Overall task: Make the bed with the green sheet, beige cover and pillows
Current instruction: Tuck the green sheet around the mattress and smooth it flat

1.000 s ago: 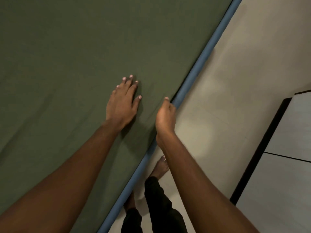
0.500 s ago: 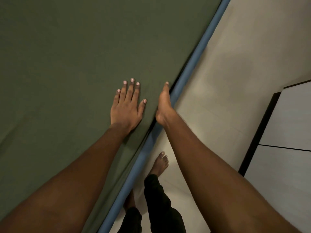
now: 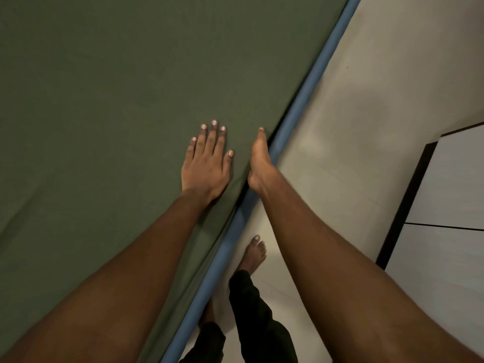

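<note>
The green sheet (image 3: 110,95) covers the mattress and fills the left and upper part of the view. My left hand (image 3: 205,163) lies flat on it near the bed's right edge, fingers straight and together. My right hand (image 3: 259,161) stands edge-on at that edge, its fingers slid down between the sheet and the blue bed rail (image 3: 296,106); the fingertips are hidden. No beige cover or pillows are in view.
The blue rail runs diagonally from top right to bottom centre. Beside it is pale floor (image 3: 353,132), where my bare foot (image 3: 254,255) and black trouser legs stand. A white cabinet with a dark edge (image 3: 445,200) sits at the right.
Both hands have slid forward along the bed's edge. The right hand turned from a curled grasp at the edge to a straight, edge-on position against the rail.
</note>
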